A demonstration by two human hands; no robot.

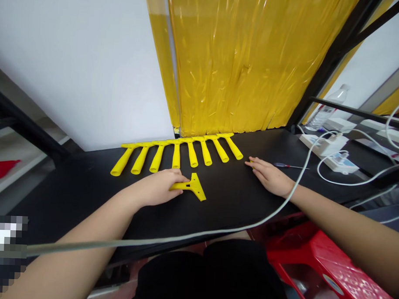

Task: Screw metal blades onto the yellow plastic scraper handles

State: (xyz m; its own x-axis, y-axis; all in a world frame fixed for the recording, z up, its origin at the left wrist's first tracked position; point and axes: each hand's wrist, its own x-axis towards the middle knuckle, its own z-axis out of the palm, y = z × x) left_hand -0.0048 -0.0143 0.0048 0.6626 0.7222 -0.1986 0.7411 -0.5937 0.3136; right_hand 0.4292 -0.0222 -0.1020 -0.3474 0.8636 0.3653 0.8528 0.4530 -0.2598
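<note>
The yellow plastic scraper (194, 187) sits at the middle of the black tabletop (227, 192), its handle pinched in the left hand (162, 184). It looks light and stiff, perhaps slightly slippery — the rounded handle seems the surest hold. To the right, the right hand (271, 176) reaches with fingers nearly together over a small yellow piece (251, 161), mostly hidden. Farther back, matching hollow-handled scrapers (192, 154) line up before wrinkled, glossy yellow film (241, 72).
</note>
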